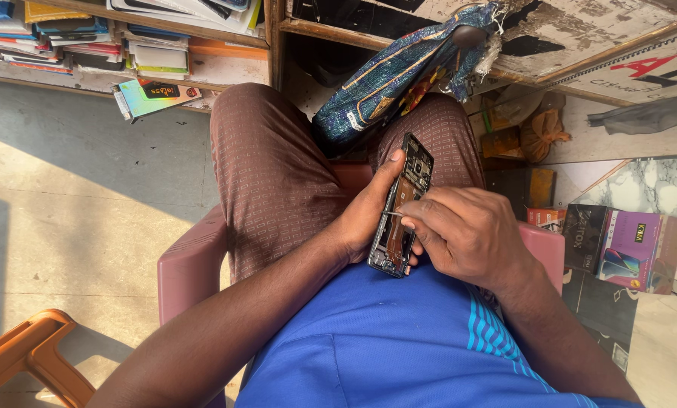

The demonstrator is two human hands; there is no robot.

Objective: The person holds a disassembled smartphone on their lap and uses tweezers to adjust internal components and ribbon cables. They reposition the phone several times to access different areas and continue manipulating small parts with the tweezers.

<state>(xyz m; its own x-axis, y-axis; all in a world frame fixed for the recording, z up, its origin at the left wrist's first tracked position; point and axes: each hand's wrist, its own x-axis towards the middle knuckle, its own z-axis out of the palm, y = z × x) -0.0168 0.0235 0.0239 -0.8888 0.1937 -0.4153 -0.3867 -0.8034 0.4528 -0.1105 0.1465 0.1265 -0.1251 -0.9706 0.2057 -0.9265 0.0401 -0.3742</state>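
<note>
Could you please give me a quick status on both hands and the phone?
Left hand grips opened phone by its edge. Right hand pinches thin metal tool against its insides. Nothing in the way.

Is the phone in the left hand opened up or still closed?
Opened. The phone in the left hand shows bare internal parts and a brown board, with no cover. The right hand holds thin tweezers against it.

Single head view, looking steeply down, close over lap.
</note>
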